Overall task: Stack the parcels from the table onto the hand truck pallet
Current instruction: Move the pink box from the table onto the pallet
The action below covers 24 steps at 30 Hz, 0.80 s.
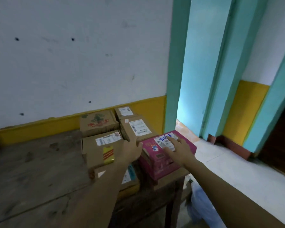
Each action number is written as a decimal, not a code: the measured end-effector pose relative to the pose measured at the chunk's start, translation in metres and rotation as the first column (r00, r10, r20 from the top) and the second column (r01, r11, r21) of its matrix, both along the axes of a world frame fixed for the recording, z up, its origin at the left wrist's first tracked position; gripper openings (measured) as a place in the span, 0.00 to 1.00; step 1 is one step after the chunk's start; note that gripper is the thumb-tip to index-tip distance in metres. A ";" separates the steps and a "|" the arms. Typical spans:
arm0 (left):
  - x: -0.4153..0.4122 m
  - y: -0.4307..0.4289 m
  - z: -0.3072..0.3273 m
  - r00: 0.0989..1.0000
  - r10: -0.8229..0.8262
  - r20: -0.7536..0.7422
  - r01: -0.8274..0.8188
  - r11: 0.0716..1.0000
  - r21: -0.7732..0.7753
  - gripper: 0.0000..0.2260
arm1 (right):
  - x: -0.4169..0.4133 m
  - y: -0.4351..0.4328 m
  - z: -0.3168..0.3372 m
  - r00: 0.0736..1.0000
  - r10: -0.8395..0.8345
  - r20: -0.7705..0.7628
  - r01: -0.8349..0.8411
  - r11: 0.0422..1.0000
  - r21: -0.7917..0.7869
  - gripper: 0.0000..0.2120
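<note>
1. Head view: six parcels sit bunched at the right end of a worn wooden tabletop (39,162), which stands against a white wall (72,63) with a yellow band along its foot.
2. The pink box (155,165) is nearest the tabletop's right edge, with a white label written on in blue on its top.
3. The right hand (176,150) lies flat on that label, fingers straight and spread, gripping nothing.
4. The left hand (132,150) reaches in at the pink box's left side. Its fingers are extended and their tips are at the box's upper left edge, in the gap beside the taped box (99,150). It is not curled round anything.
5. The taped box is brown, with a white label and a yellow-and-red strip, and sits just left of the pink box.
6. Behind it, against the wall, is a printed box (98,123) with a green and red design.
7. Right of that sit two more labelled brown boxes: the rear box (123,112) and, in front of it, the middle box (136,129), just behind the pink box.
8. A flat parcel (132,181) lies at the front, partly hidden under the left forearm.
9. Right of the tabletop are a teal door frame (174,63) and a pale floor (237,170). A blue-and-white bag (201,203) lies low beside the table leg.
</note>
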<state>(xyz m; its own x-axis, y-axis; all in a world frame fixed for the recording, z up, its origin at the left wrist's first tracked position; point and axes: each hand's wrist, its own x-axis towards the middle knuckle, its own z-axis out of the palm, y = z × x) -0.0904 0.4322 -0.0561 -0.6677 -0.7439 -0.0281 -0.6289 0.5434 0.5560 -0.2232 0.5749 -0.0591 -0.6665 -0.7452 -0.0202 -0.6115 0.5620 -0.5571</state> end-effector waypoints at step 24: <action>-0.073 0.051 -0.009 0.950 0.307 -0.051 -0.289 0.930 0.226 0.24 | -0.103 0.024 -0.012 0.990 0.113 0.087 -0.111 0.993 -0.025 0.29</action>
<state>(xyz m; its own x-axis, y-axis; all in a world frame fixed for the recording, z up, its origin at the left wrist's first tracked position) -0.1637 0.4833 -0.0649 -0.4228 -0.8917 -0.1615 -0.6897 0.2010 0.6957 -0.3260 0.5984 -0.0709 -0.5748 -0.8161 -0.0592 -0.6184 0.4806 -0.6218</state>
